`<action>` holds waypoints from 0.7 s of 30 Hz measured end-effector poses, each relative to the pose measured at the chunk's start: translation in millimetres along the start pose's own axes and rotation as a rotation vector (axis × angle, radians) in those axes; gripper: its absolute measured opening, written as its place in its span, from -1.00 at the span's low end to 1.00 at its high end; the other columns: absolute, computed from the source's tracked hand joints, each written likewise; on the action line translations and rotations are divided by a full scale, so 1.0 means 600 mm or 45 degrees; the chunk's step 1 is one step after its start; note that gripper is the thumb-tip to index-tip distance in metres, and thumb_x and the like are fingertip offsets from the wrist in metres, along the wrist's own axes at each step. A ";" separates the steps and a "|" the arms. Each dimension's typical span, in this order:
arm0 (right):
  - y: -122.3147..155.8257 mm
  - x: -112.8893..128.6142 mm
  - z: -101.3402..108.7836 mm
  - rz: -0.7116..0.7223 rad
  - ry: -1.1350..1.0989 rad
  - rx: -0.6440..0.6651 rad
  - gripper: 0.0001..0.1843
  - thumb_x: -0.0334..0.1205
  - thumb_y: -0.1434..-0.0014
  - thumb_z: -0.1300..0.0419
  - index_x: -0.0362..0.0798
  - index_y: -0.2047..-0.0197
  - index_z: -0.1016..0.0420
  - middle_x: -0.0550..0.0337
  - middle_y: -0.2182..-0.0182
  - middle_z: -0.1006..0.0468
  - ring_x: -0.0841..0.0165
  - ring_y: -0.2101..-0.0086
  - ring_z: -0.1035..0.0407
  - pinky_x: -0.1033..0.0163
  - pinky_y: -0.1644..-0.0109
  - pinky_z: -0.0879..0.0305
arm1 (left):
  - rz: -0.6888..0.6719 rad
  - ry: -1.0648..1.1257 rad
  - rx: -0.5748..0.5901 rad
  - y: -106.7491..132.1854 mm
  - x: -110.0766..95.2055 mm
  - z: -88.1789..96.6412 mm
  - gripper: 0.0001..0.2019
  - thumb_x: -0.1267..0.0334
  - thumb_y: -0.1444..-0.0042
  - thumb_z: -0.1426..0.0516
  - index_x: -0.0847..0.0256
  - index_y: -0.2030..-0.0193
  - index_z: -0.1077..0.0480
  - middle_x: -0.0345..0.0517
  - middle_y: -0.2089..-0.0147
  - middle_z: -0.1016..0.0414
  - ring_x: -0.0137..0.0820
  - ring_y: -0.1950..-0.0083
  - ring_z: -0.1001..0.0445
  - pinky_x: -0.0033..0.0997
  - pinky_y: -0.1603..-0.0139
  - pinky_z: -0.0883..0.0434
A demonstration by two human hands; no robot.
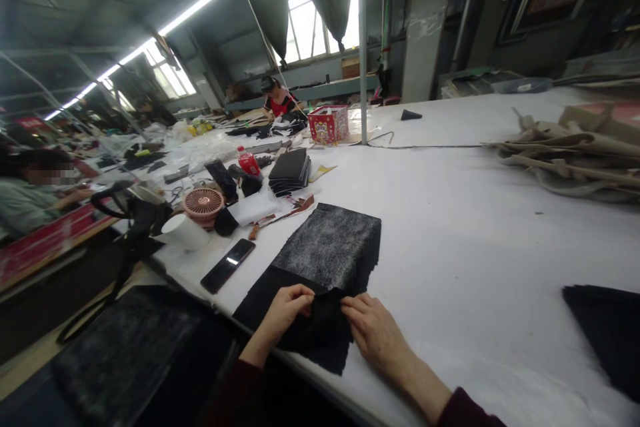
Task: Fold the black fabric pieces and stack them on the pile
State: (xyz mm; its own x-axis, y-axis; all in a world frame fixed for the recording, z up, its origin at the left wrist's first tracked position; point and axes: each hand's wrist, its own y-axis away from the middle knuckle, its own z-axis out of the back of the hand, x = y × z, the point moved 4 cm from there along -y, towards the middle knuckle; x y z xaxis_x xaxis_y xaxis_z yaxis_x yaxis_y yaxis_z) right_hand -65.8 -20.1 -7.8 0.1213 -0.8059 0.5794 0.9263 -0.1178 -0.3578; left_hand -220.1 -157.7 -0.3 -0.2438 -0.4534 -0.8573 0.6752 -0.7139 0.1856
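A stack of black fabric pieces (pixel 330 240) lies at the near edge of the white table, its upper part speckled grey. Over its near end is a black cloth piece (pixel 327 320). My left hand (pixel 287 307) pinches the edge of this cloth between thumb and fingers. On the other side, my right hand (pixel 370 327) grips the same edge with its fingertips, a short span away. Between the two hands the cloth is slightly raised and folded. Its lower part hangs near the table edge.
Left of the stack lies a black phone (pixel 229 265), with a pink fan (pixel 203 203) and a red bottle (pixel 249 161) behind it. Folded black pieces (pixel 290 170) stand further back. More black fabric (pixel 603 333) lies at right. Co-workers sit at the far side and left.
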 end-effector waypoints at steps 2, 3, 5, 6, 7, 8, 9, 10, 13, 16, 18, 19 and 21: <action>-0.001 -0.005 0.002 -0.042 -0.111 -0.055 -0.70 -0.46 -0.24 -0.01 -0.04 0.14 -0.53 0.11 0.07 -0.55 0.27 0.10 -0.34 0.11 0.00 -0.31 | 0.020 0.044 0.039 0.001 0.005 0.001 -0.70 0.07 -0.04 -0.12 0.29 0.34 -0.49 -0.14 0.41 -0.48 -0.38 0.37 -0.46 -0.43 0.31 -0.41; -0.003 -0.007 0.004 -0.067 -0.176 -0.089 -0.71 -0.45 -0.25 -0.01 -0.03 0.16 -0.53 0.11 0.10 -0.56 0.28 0.11 -0.35 0.12 0.00 -0.32 | 0.024 0.053 0.054 0.001 0.005 0.000 -0.72 0.08 -0.02 -0.13 0.29 0.35 -0.50 -0.14 0.41 -0.48 -0.39 0.38 -0.45 -0.44 0.32 -0.40; -0.006 -0.010 0.008 -0.117 -0.299 -0.153 -0.73 -0.43 -0.25 -0.02 -0.03 0.18 -0.53 0.11 0.15 -0.56 0.30 0.14 -0.38 0.14 0.01 -0.33 | 0.027 0.054 0.076 -0.001 0.005 -0.006 -0.74 0.12 -0.01 -0.14 0.29 0.35 -0.51 -0.16 0.42 -0.47 -0.41 0.39 -0.43 -0.46 0.34 -0.38; -0.008 -0.010 0.009 -0.143 -0.342 -0.179 -0.74 -0.41 -0.25 -0.03 -0.02 0.18 -0.53 0.11 0.17 -0.56 0.30 0.15 -0.38 0.14 0.01 -0.33 | 0.027 0.051 0.087 -0.002 0.005 -0.009 -0.75 0.13 -0.01 -0.14 0.29 0.34 -0.52 -0.17 0.43 -0.46 -0.42 0.40 -0.41 -0.47 0.35 -0.37; -0.010 -0.009 0.009 -0.171 -0.366 -0.201 -0.75 -0.40 -0.24 -0.04 -0.01 0.19 -0.53 0.12 0.20 -0.56 0.30 0.16 -0.38 0.15 0.02 -0.33 | 0.027 0.045 0.099 -0.004 0.004 -0.011 -0.76 0.15 -0.01 -0.14 0.28 0.34 -0.53 -0.18 0.44 -0.46 -0.43 0.41 -0.40 -0.48 0.36 -0.35; -0.012 -0.008 0.008 -0.200 -0.372 -0.217 -0.77 -0.39 -0.24 -0.05 -0.01 0.21 -0.53 0.12 0.22 -0.55 0.30 0.18 -0.38 0.15 0.04 -0.33 | 0.025 0.038 0.113 -0.006 0.002 -0.014 -0.76 0.16 -0.01 -0.14 0.28 0.34 -0.53 -0.20 0.45 -0.45 -0.44 0.43 -0.38 -0.49 0.37 -0.34; -0.014 -0.006 0.006 -0.230 -0.359 -0.228 -0.80 -0.37 -0.23 -0.07 -0.01 0.25 -0.53 0.13 0.25 -0.53 0.29 0.19 -0.37 0.14 0.05 -0.32 | 0.024 0.030 0.128 -0.008 0.001 -0.015 -0.77 0.16 -0.01 -0.15 0.28 0.34 -0.54 -0.21 0.45 -0.44 -0.45 0.45 -0.37 -0.49 0.39 -0.32; -0.016 -0.004 0.003 -0.258 -0.333 -0.234 -0.83 -0.36 -0.21 -0.10 -0.02 0.31 -0.51 0.13 0.27 -0.52 0.29 0.20 -0.36 0.14 0.06 -0.32 | 0.021 0.023 0.141 -0.009 -0.001 -0.016 -0.77 0.17 0.00 -0.15 0.27 0.33 -0.54 -0.22 0.46 -0.44 -0.46 0.46 -0.35 -0.50 0.40 -0.30; -0.021 0.001 -0.009 -0.303 -0.227 -0.242 -0.86 -0.39 -0.13 -0.17 -0.04 0.45 -0.43 0.13 0.31 -0.46 0.27 0.21 -0.33 0.14 0.10 -0.30 | 0.013 0.024 0.176 -0.013 -0.006 -0.016 -0.80 0.19 0.01 -0.16 0.26 0.34 -0.53 -0.24 0.47 -0.43 -0.47 0.47 -0.33 -0.51 0.41 -0.27; -0.019 0.003 -0.014 -0.319 -0.173 -0.317 -0.86 -0.48 -0.10 -0.13 -0.05 0.38 -0.41 0.12 0.29 -0.43 0.28 0.22 -0.31 0.17 0.12 -0.28 | 0.017 0.079 0.203 -0.016 -0.008 -0.013 -0.82 0.20 0.00 -0.16 0.27 0.36 -0.50 -0.25 0.46 -0.41 -0.47 0.45 -0.34 -0.51 0.41 -0.29; -0.017 0.006 -0.011 -0.270 -0.153 -0.374 -0.81 -0.51 -0.13 -0.08 -0.06 0.30 -0.43 0.09 0.25 -0.45 0.29 0.20 -0.30 0.18 0.12 -0.27 | 0.025 0.128 0.213 -0.018 -0.008 -0.012 -0.82 0.20 -0.01 -0.16 0.28 0.36 -0.49 -0.25 0.46 -0.40 -0.47 0.45 -0.34 -0.51 0.40 -0.29; -0.016 0.010 -0.010 -0.211 -0.135 -0.376 -0.79 -0.52 -0.15 -0.06 -0.06 0.27 -0.44 0.08 0.22 -0.46 0.29 0.19 -0.29 0.18 0.11 -0.26 | 0.030 0.152 0.219 -0.019 -0.007 -0.012 -0.83 0.21 0.00 -0.17 0.28 0.36 -0.50 -0.26 0.46 -0.40 -0.48 0.45 -0.34 -0.51 0.40 -0.29; -0.017 0.018 -0.010 -0.064 -0.085 -0.309 -0.74 -0.54 -0.15 -0.04 -0.05 0.25 -0.47 0.11 0.19 -0.50 0.29 0.18 -0.29 0.16 0.11 -0.22 | 0.046 0.205 0.229 -0.021 -0.005 -0.013 -0.84 0.22 0.02 -0.20 0.29 0.38 -0.51 -0.27 0.49 -0.40 -0.51 0.49 -0.31 -0.51 0.42 -0.26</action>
State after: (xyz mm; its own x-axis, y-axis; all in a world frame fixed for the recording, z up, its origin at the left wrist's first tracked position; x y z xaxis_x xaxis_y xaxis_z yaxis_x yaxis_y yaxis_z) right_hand -75.9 -31.1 -2.1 0.1079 -0.7565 0.6450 0.8201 -0.2990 -0.4878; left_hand -222.6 -143.5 -3.8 -0.0982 -0.3999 -0.9113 0.5432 -0.7888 0.2876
